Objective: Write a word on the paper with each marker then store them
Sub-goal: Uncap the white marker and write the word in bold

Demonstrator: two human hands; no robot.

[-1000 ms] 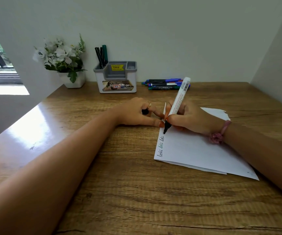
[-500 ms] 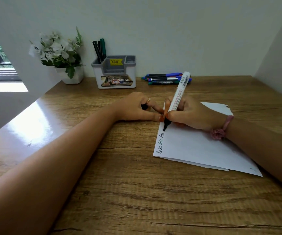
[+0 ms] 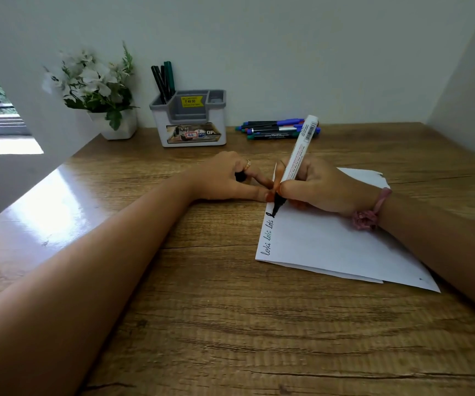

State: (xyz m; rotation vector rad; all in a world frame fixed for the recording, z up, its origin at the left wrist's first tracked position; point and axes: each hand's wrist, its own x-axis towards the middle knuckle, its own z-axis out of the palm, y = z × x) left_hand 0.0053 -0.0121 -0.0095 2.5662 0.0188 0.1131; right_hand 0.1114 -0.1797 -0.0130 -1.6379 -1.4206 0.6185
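The right hand (image 3: 316, 185) pinches the white marker (image 3: 296, 162), tip on the paper (image 3: 330, 241) at its left edge, while the left hand (image 3: 225, 177), curled round a black cap (image 3: 240, 176), pins it; slackening could shift the sheet and smear ink.

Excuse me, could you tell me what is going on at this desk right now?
A person is writing on a white sheet of paper with a white-barrelled black marker, gripped in the right hand. Its tip is starting a fourth word after three already written. The left hand rests beside the paper's edge and holds what looks like the black cap. More markers lie at the back of the desk, and a few stand in the grey organiser.
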